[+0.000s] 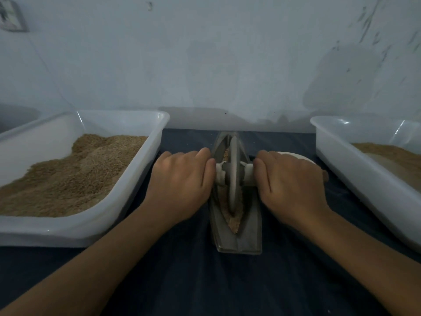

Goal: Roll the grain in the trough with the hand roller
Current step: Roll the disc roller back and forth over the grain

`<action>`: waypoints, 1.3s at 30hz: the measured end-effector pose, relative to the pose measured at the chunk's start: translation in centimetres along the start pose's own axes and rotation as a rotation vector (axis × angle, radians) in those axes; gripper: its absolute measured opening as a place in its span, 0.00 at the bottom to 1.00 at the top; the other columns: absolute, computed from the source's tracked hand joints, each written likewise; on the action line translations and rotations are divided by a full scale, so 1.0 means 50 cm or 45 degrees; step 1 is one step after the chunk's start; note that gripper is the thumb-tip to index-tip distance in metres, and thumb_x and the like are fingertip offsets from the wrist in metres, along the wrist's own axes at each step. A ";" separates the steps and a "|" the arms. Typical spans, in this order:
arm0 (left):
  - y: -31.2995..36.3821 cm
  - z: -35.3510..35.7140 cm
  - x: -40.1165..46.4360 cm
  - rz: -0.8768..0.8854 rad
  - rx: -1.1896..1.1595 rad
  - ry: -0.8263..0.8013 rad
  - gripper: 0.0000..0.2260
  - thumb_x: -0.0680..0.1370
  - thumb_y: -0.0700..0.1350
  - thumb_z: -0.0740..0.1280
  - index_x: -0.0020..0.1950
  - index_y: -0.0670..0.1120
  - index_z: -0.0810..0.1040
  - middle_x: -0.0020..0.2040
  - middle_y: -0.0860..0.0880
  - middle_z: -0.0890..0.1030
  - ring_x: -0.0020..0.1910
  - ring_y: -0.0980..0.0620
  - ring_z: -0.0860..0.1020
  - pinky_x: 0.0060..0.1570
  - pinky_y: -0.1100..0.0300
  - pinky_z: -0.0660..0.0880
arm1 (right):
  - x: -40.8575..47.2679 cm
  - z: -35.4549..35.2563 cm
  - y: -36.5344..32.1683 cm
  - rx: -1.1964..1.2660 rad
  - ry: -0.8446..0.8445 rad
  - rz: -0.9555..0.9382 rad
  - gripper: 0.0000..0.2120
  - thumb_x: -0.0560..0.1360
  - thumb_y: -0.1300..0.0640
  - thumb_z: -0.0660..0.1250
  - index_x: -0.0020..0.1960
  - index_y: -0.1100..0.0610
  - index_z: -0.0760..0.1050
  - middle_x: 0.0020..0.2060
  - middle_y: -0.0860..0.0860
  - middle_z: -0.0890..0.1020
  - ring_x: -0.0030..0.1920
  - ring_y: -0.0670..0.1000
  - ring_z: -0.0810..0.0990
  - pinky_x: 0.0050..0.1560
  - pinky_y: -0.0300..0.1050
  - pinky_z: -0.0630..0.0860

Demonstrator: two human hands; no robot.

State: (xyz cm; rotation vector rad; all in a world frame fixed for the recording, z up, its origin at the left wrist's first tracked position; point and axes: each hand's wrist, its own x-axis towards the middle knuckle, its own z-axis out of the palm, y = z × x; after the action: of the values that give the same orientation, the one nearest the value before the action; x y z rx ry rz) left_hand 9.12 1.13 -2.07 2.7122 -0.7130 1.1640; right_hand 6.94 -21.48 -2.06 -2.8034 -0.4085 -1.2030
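Note:
A narrow boat-shaped metal trough (248, 233) lies lengthwise on the dark cloth in the middle. Brown crushed grain (231, 221) fills its groove. A grey disc-shaped hand roller (234, 172) stands upright in the groove, with a pale axle handle sticking out on each side. My left hand (182, 179) grips the left handle, fingers curled over it. My right hand (289, 179) grips the right handle the same way. Most of both handles is hidden under my fingers.
A white plastic tub (127, 215) heaped with brown grain stands at the left. Another white tub (355, 179) with finer brown meal stands at the right. A white bowl rim (296, 155) shows behind my right hand. A pale wall rises just behind the trough.

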 end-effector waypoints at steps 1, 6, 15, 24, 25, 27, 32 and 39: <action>-0.006 0.011 0.013 0.017 0.082 -0.021 0.17 0.86 0.47 0.47 0.40 0.50 0.68 0.32 0.54 0.68 0.28 0.50 0.67 0.31 0.52 0.65 | 0.017 0.010 0.007 -0.021 -0.049 0.035 0.20 0.84 0.47 0.47 0.36 0.49 0.65 0.27 0.43 0.67 0.26 0.46 0.63 0.30 0.44 0.53; -0.042 0.076 0.119 -0.019 0.320 -0.377 0.13 0.83 0.45 0.49 0.47 0.47 0.72 0.41 0.50 0.71 0.40 0.45 0.73 0.36 0.53 0.64 | 0.139 0.090 0.065 -0.089 -0.477 0.145 0.22 0.84 0.48 0.46 0.35 0.52 0.68 0.33 0.50 0.72 0.32 0.51 0.67 0.33 0.47 0.55; -0.023 0.059 0.115 -0.053 0.322 -0.398 0.14 0.85 0.47 0.50 0.49 0.48 0.73 0.45 0.48 0.77 0.42 0.45 0.76 0.37 0.53 0.67 | 0.123 0.066 0.046 -0.047 -0.458 0.174 0.20 0.85 0.52 0.49 0.35 0.52 0.66 0.32 0.50 0.72 0.32 0.53 0.69 0.34 0.48 0.61; 0.014 -0.026 -0.036 -0.170 -0.157 -0.150 0.18 0.86 0.56 0.47 0.43 0.56 0.70 0.36 0.56 0.72 0.34 0.55 0.70 0.40 0.51 0.67 | -0.009 -0.062 -0.040 -0.009 -0.214 0.145 0.27 0.84 0.45 0.48 0.68 0.56 0.79 0.55 0.53 0.85 0.59 0.56 0.83 0.56 0.55 0.79; 0.011 -0.019 -0.026 -0.182 -0.135 -0.179 0.19 0.86 0.55 0.46 0.44 0.55 0.72 0.38 0.56 0.74 0.36 0.54 0.71 0.41 0.51 0.69 | 0.004 -0.055 -0.041 -0.019 -0.224 0.147 0.27 0.84 0.45 0.46 0.66 0.56 0.80 0.52 0.52 0.85 0.57 0.56 0.83 0.54 0.55 0.79; 0.003 0.005 0.009 -0.213 0.009 -0.239 0.21 0.85 0.54 0.44 0.48 0.53 0.75 0.43 0.55 0.77 0.39 0.51 0.74 0.42 0.51 0.71 | 0.046 -0.020 -0.032 -0.055 -0.280 0.163 0.28 0.84 0.45 0.43 0.53 0.54 0.80 0.42 0.50 0.82 0.44 0.55 0.81 0.45 0.53 0.76; -0.020 0.083 0.157 -0.320 0.090 -0.505 0.16 0.85 0.52 0.50 0.56 0.48 0.76 0.61 0.46 0.81 0.57 0.41 0.79 0.46 0.50 0.65 | 0.175 0.089 0.038 -0.030 -0.656 0.500 0.24 0.84 0.46 0.46 0.42 0.54 0.74 0.36 0.53 0.73 0.36 0.54 0.70 0.40 0.51 0.62; -0.009 0.064 0.121 -0.263 0.188 -0.475 0.20 0.85 0.52 0.46 0.55 0.49 0.77 0.62 0.48 0.83 0.51 0.43 0.80 0.43 0.51 0.66 | 0.134 0.072 0.019 -0.062 -0.527 0.395 0.24 0.84 0.47 0.44 0.42 0.54 0.73 0.41 0.54 0.80 0.43 0.57 0.77 0.45 0.53 0.67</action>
State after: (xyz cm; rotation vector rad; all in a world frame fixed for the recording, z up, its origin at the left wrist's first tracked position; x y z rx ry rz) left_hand 15.05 -1.62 -0.01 3.0772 -0.3779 0.6991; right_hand 14.13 -20.34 0.30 -3.0024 0.0442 -0.5803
